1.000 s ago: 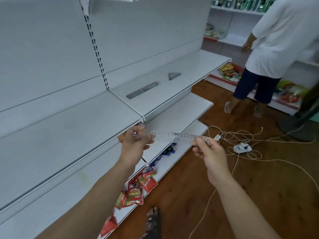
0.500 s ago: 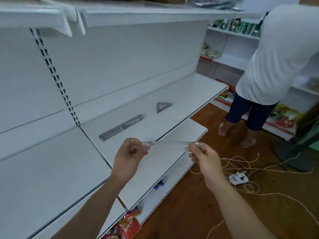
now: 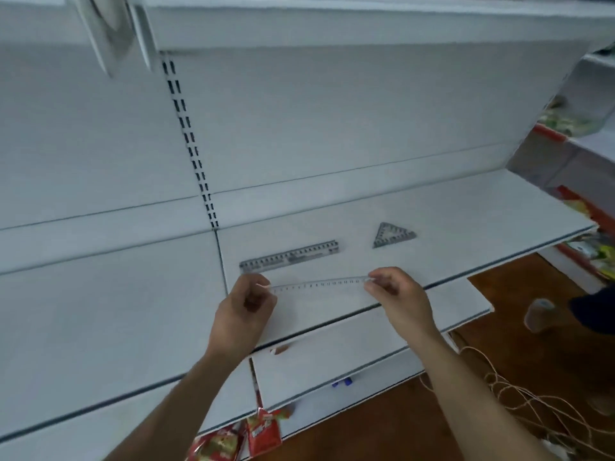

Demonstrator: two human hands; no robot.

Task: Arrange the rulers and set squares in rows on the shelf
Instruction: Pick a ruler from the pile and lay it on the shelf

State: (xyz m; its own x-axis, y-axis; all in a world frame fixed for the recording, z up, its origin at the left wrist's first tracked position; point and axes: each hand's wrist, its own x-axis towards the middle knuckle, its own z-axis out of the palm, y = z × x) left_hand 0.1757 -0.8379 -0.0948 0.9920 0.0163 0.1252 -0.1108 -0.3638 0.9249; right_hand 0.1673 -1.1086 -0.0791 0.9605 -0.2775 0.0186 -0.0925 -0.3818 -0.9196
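Logging the single head view, we recorded the person's left hand [image 3: 246, 314] pinching the left end of a clear ruler [image 3: 319, 283] between thumb and curled fingers. The right hand [image 3: 396, 294] pinched the right end in the same manner. The clear ruler was roughly level and slightly bowed, over the front part of the white shelf [image 3: 482, 224]. It sat just in front of a grey ruler [image 3: 289, 256] lying flat on that shelf. We could not tell whether the clear ruler touched the shelf surface; it looked to be just above it.

A grey set square [image 3: 392, 235] lay flat to the right of the grey ruler, apart from it and a little farther back.

Progress, as we judged it:
- Two pieces were already down, the grey ruler and the set square, side by side along the shelf as the start of a row.
- The clear ruler was a third piece, not yet released.
- We took the step in hand to be laying it parallel to the grey ruler, in front of it.
- No other rulers or set squares were in view, so we could not say how many remained.

We also noted red snack packets [image 3: 263, 430] on a low shelf and tangled cords [image 3: 532, 404] on the wooden floor at right.
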